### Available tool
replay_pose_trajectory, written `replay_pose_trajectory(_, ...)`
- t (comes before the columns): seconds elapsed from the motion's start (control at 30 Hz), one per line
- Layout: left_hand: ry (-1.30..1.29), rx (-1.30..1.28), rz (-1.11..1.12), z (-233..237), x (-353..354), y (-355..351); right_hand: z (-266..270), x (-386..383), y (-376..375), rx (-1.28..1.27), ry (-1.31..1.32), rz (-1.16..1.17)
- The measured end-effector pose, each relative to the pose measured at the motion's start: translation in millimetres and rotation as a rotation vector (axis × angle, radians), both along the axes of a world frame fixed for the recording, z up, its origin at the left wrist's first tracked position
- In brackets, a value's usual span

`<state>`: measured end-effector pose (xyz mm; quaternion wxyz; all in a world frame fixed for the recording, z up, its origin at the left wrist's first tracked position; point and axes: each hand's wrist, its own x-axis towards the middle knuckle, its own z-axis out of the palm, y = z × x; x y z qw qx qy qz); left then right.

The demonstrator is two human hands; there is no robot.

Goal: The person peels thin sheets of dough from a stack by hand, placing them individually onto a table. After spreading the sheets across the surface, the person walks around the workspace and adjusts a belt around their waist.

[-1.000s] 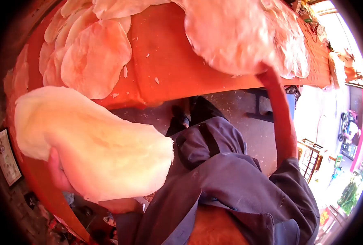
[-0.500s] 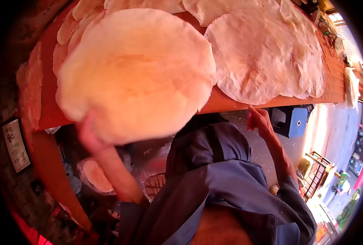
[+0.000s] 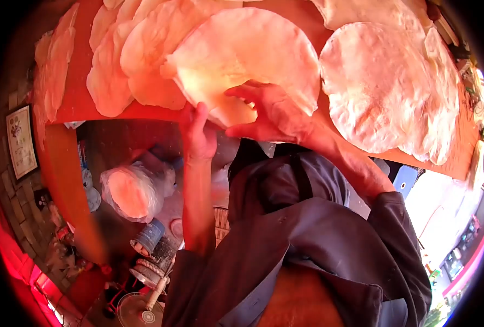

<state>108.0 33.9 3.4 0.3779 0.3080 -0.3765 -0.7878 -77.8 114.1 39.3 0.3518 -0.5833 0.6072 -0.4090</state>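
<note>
A large round flatbread sheet (image 3: pixel 253 49) lies at the near edge of the orange table (image 3: pixel 144 112). My left hand (image 3: pixel 199 133) is at its lower left edge, thumb up, with the edge pinched in the fingers. Over the sheet's lower part is my right hand (image 3: pixel 269 111), thumb and fingers spread and curved, with nothing gripped between them. Overlapping thin sheets (image 3: pixel 149 65) lie left of it, and a layered pile of sheets (image 3: pixel 375 87) lies to the right.
Below the table on the left are a plastic bag with round bread (image 3: pixel 130 191), a blue tin (image 3: pixel 148 237) and a round metal device (image 3: pixel 138 310). A framed paper (image 3: pixel 21 141) is at far left. A blue box (image 3: pixel 405 180) stands under the table's right side.
The sheet, lifted on my left hand before, now rests farther right on the table. My right hand has come up from below the table edge onto it. The view has shifted.
</note>
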Motion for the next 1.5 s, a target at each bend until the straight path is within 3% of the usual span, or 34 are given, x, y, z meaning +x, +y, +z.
replay_pose_trajectory(0.03, -0.021, -0.019, -0.018, -4, 1, -1, -1, 3, -3, 0.025, -0.008, 0.004)
replay_pose_trajectory(0.07, -0.039, -0.041, -0.040, -9, 3, -3, 0, 1, -4, 0.211, -0.298, -0.011)
replay_pose_trajectory(0.17, -0.031, -0.090, -0.074, -13, 9, -8, -13, -13, -2, 0.271, -0.505, -0.056)
replay_pose_trajectory(0.27, 0.006, -0.039, -0.101, -10, 7, -13, -1, 12, -4, 0.173, -0.265, -0.117)
replay_pose_trajectory(0.3, 0.034, 0.008, -0.100, -9, 5, -14, 5, 22, -4, -0.003, 0.047, -0.081)
replay_pose_trajectory(0.43, 0.100, 0.032, -0.118, -11, 6, -21, 3, 15, -11, 0.216, -0.139, -0.166)
replay_pose_trajectory(0.53, 0.055, -0.023, -0.151, -16, 8, -23, 3, 13, -10, 0.158, -0.145, -0.240)
replay_pose_trajectory(0.63, 0.006, 0.031, -0.119, -10, 4, -23, 4, 21, -17, 0.115, 0.181, -0.328)
replay_pose_trajectory(0.77, -0.105, 0.082, -0.158, -12, 15, -30, -13, 35, -21, 0.064, 0.117, -0.319)
replay_pose_trajectory(0.87, -0.094, 0.168, -0.088, 5, 14, -20, -21, 22, -19, 0.247, -0.235, -0.250)
replay_pose_trajectory(1.0, -0.180, 0.063, -0.001, 1, 10, -16, -10, 27, -20, 0.346, -0.208, -0.153)
replay_pose_trajectory(1.17, -0.321, 0.054, 0.001, -1, 9, -17, -10, 45, -20, 0.147, 0.132, -0.223)
replay_pose_trajectory(1.23, -0.197, 0.107, -0.004, -10, 17, -15, -15, 44, -20, 0.053, 0.135, -0.335)
replay_pose_trajectory(1.3, -0.126, 0.125, 0.015, -13, 23, -12, -13, 46, -23, 0.023, 0.367, -0.353)
replay_pose_trajectory(1.47, -0.164, 0.189, 0.003, -29, 49, -6, -4, 52, -26, 0.034, 0.509, -0.205)
replay_pose_trajectory(1.5, -0.138, 0.159, 0.036, -31, 55, -4, 8, 39, -28, 0.041, 0.408, -0.221)
